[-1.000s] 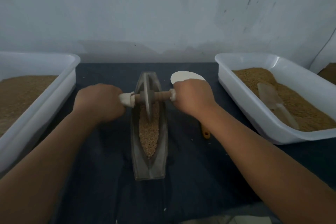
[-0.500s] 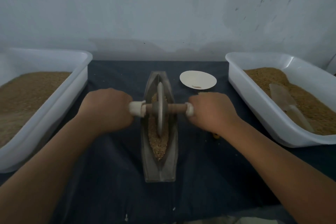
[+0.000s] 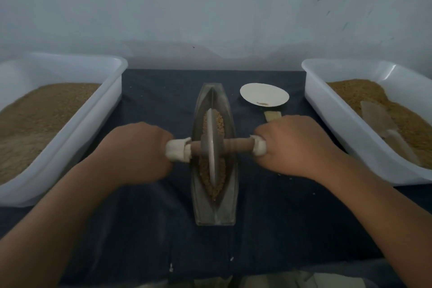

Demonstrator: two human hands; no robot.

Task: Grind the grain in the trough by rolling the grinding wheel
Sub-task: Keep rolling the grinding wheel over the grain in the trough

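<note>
Grinding wheel between 2 hands

There are two white tubs. There is one trough. There is one wheel with one stick through it. There is one plate, one scoop and two hands.

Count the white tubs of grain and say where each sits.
2. The left tub stands left of the trough; the right tub stands right of it. Others may lie off-frame.
</note>
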